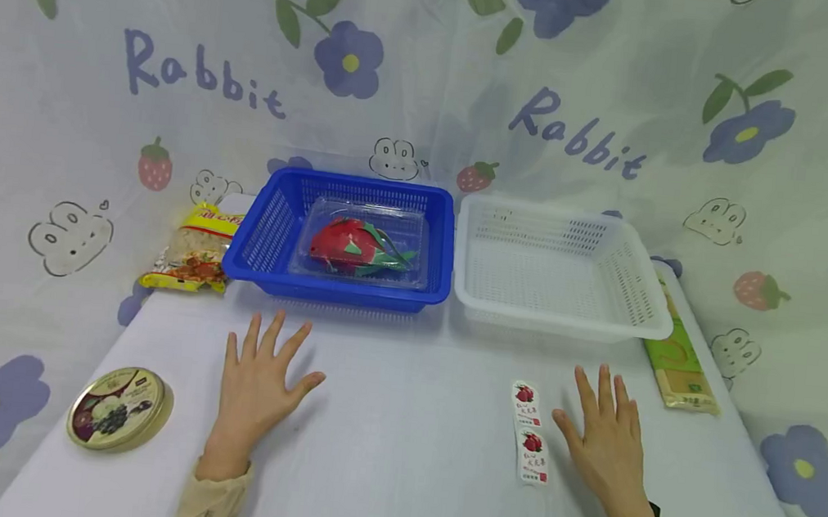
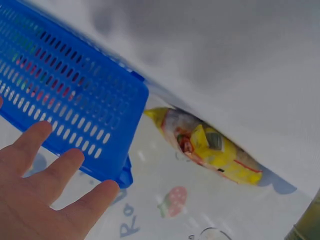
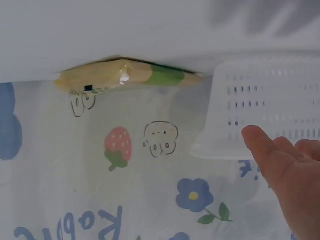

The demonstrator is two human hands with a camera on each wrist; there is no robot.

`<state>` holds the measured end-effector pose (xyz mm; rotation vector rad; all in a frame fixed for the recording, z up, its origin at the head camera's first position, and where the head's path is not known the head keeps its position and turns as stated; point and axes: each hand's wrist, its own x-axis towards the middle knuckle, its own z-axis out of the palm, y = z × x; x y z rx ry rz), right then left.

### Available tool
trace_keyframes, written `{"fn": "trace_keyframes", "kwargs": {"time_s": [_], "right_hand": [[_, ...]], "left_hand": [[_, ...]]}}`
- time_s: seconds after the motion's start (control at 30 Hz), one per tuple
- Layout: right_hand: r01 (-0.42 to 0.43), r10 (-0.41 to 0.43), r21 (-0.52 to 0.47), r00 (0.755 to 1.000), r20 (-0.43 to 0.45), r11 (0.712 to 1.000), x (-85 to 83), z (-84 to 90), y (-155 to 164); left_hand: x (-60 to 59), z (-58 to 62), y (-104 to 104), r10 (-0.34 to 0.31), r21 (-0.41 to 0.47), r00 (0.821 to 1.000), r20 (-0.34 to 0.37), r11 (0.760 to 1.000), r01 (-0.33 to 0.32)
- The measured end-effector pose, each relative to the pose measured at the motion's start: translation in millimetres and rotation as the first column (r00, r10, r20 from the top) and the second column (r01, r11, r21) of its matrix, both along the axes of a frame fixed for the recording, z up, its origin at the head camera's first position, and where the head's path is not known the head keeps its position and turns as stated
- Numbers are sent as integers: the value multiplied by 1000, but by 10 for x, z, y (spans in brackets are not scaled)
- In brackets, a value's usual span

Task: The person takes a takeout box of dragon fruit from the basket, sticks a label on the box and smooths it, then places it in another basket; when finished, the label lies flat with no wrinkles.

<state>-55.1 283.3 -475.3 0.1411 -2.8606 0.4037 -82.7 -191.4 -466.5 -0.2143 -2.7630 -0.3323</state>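
My left hand (image 1: 255, 388) is spread over the white table in front of the blue basket (image 1: 337, 291), fingers straight and holding nothing. Inside that basket lies a clear plastic box (image 1: 415, 250) with a red and green dragon fruit (image 1: 344, 244) under its lid. My right hand (image 1: 607, 452) is spread too, holding nothing, in front of the white basket (image 1: 564, 321). Just left of its thumb lies a strip of two stickers (image 1: 533, 441) printed with red fruit. In the left wrist view, the fingertips (image 2: 107, 187) overlap the blue basket's side.
A round tin (image 1: 116, 409) sits at the table's left. Beside the blue basket lies a yellow food packet (image 1: 196, 252). A green and tan packet (image 1: 682, 360) lies along the right edge, partly behind the white basket. A printed curtain (image 1: 416, 62) surrounds the table's back and sides.
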Motion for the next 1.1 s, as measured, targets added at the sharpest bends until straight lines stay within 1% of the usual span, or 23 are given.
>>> {"fn": "trace_keyframes", "kwargs": {"time_s": [0.17,0.27,0.37,0.57,0.7,0.83,0.93,1.03,1.1], "right_hand": [[-18,18,7,1000,-20,1000,-83,51,-44],[-23,23,4,999,-30,1000,-105,87,-76],[-20,20,4,999,-27,1000,-96,101,-101],[-1,1,14,1000,-2,1000,-38,88,-123],[3,-3,0,1000,-2,1000,-24,86,-143],[-10,10,-10,1000,-16,1000,-65,109,-217],[-39,39,-8,999,-36,999,-144,143,-318],[-86,86,-2,995,-52,996,-252,193,-475],[-120,120,8,991,-59,993,-326,237,-611]], "left_hand": [[-15,-3,22,8,10,1000,-2,1000,-8],[-20,12,17,11,5,1000,-9,1000,-11],[-22,40,-13,23,-3,1000,-9,1000,-23],[-29,88,-64,34,3,999,18,999,-34],[-51,133,-79,37,7,999,11,999,-37],[-97,208,-89,35,11,999,7,999,-35],[-157,288,-97,22,18,1000,-6,1000,-21],[-252,389,-109,8,32,1000,-25,999,-7],[-334,471,-111,-1,53,1000,-17,999,2]]}}
